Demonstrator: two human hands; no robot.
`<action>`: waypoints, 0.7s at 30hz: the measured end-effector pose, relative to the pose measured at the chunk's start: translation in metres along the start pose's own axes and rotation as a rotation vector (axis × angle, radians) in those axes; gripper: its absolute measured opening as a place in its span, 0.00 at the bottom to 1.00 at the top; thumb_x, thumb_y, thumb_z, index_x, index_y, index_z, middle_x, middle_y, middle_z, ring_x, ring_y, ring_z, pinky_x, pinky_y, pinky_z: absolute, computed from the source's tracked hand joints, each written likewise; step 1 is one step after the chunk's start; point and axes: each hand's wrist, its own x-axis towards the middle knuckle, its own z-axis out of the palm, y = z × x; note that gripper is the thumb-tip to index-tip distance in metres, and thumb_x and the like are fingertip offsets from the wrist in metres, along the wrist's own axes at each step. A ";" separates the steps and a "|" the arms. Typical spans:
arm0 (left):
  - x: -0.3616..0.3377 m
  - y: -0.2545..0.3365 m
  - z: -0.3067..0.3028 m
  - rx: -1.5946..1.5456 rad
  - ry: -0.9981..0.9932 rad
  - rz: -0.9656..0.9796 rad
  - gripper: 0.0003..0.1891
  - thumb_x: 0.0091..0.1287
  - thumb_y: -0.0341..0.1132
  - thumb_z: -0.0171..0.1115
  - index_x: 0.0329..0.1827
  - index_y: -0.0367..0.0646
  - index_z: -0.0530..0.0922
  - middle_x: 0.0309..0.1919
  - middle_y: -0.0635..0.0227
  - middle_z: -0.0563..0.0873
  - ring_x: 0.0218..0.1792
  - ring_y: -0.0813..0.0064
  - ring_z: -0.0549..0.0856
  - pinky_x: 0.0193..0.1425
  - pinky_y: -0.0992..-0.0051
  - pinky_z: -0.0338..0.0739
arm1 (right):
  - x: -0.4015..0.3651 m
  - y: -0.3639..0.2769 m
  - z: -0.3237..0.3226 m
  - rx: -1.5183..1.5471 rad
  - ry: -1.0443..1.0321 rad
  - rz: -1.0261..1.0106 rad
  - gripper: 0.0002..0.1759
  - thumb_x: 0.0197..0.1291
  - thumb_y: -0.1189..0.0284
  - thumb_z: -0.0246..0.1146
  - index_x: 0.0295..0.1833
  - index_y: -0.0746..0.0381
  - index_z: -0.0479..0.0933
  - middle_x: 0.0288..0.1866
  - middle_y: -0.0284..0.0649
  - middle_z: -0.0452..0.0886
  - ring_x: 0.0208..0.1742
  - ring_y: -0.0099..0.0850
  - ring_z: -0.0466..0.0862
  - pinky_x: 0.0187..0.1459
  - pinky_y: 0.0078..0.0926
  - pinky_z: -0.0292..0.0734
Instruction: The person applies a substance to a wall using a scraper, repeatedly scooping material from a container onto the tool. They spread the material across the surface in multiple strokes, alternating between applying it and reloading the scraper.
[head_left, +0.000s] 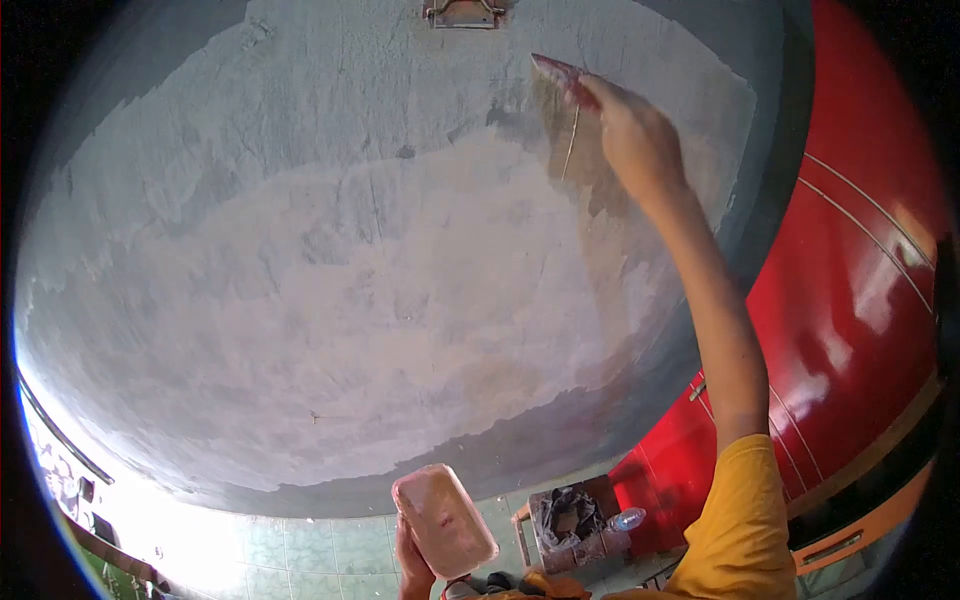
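Note:
High on the grey wall (380, 210), my right hand (640, 140) is closed around a flat reddish scraper (560, 74). The scraper's thin pointed end reaches left, close against the wall, and a dark shadow falls below it. A pale, smeared layer covers much of the wall, with darker grey patches and ragged edges. Low in front of me, my left hand (412, 560) grips a shallow pinkish tray (445, 520) by its left side. Pinkish residue coats the inside of the tray. Most of the left hand's fingers are hidden beneath it.
A metal fitting (465, 13) sits at the wall's top. To the right stands a glossy red panel (850, 260). Below are a small stool (525, 525) with a black plastic bag (568, 518), a clear bottle (627, 519) and the tiled floor (320, 560). Bright light enters at lower left.

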 end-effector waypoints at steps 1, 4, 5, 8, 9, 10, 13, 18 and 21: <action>0.001 0.000 0.001 -0.020 0.013 0.003 0.28 0.84 0.54 0.44 0.78 0.45 0.67 0.65 0.65 0.79 0.64 0.66 0.80 0.68 0.62 0.79 | -0.013 -0.004 0.007 -0.025 -0.026 -0.027 0.18 0.70 0.74 0.58 0.63 0.62 0.81 0.55 0.53 0.88 0.52 0.47 0.89 0.52 0.43 0.85; -0.003 0.003 0.004 -0.075 0.039 -0.003 0.28 0.85 0.54 0.44 0.78 0.45 0.67 0.65 0.65 0.79 0.65 0.66 0.80 0.68 0.62 0.78 | -0.098 -0.042 0.030 0.017 -0.070 -0.106 0.21 0.66 0.80 0.59 0.64 0.61 0.82 0.52 0.52 0.89 0.52 0.46 0.90 0.52 0.42 0.85; -0.004 0.006 0.007 -0.089 0.040 -0.018 0.28 0.84 0.54 0.44 0.78 0.45 0.67 0.65 0.64 0.78 0.65 0.66 0.80 0.69 0.62 0.78 | -0.121 -0.056 0.032 0.109 -0.065 -0.128 0.20 0.67 0.80 0.59 0.63 0.61 0.82 0.51 0.51 0.89 0.52 0.45 0.90 0.53 0.41 0.85; -0.006 -0.004 -0.005 -0.082 0.040 -0.036 0.29 0.84 0.55 0.45 0.78 0.45 0.67 0.66 0.64 0.78 0.65 0.66 0.80 0.69 0.62 0.78 | -0.128 -0.082 0.013 0.293 -0.280 -0.046 0.18 0.70 0.77 0.57 0.62 0.68 0.80 0.55 0.53 0.88 0.54 0.48 0.88 0.54 0.41 0.85; -0.004 -0.006 -0.014 -0.062 0.035 -0.032 0.29 0.84 0.55 0.45 0.78 0.45 0.67 0.66 0.64 0.78 0.65 0.66 0.80 0.70 0.61 0.78 | -0.110 -0.082 0.007 0.359 -0.299 0.007 0.17 0.69 0.78 0.57 0.61 0.67 0.81 0.55 0.53 0.88 0.54 0.49 0.88 0.54 0.41 0.85; -0.003 -0.004 -0.014 -0.087 0.017 -0.047 0.29 0.84 0.54 0.45 0.78 0.45 0.67 0.66 0.64 0.78 0.65 0.66 0.80 0.70 0.61 0.78 | -0.082 -0.082 -0.002 0.295 -0.209 -0.007 0.17 0.70 0.78 0.56 0.61 0.66 0.81 0.56 0.54 0.87 0.55 0.49 0.88 0.55 0.42 0.85; 0.001 -0.002 -0.013 -0.150 -0.015 -0.083 0.28 0.84 0.54 0.45 0.78 0.46 0.67 0.66 0.63 0.79 0.65 0.65 0.80 0.70 0.61 0.78 | -0.003 -0.075 -0.009 0.179 -0.033 -0.051 0.19 0.70 0.77 0.55 0.64 0.67 0.79 0.58 0.55 0.86 0.59 0.49 0.86 0.59 0.43 0.83; 0.000 0.011 -0.005 -0.081 0.006 -0.008 0.29 0.84 0.55 0.45 0.78 0.46 0.66 0.66 0.63 0.78 0.65 0.64 0.80 0.69 0.61 0.78 | -0.047 -0.106 0.056 0.017 -0.060 -0.170 0.25 0.67 0.77 0.56 0.69 0.71 0.74 0.73 0.58 0.76 0.72 0.50 0.78 0.70 0.44 0.77; 0.000 0.010 -0.032 -0.096 0.037 -0.016 0.30 0.83 0.55 0.47 0.78 0.46 0.66 0.66 0.64 0.78 0.65 0.64 0.80 0.69 0.61 0.78 | -0.123 -0.143 0.063 0.022 -0.145 -0.184 0.26 0.66 0.77 0.58 0.69 0.70 0.75 0.69 0.57 0.79 0.69 0.48 0.81 0.68 0.42 0.79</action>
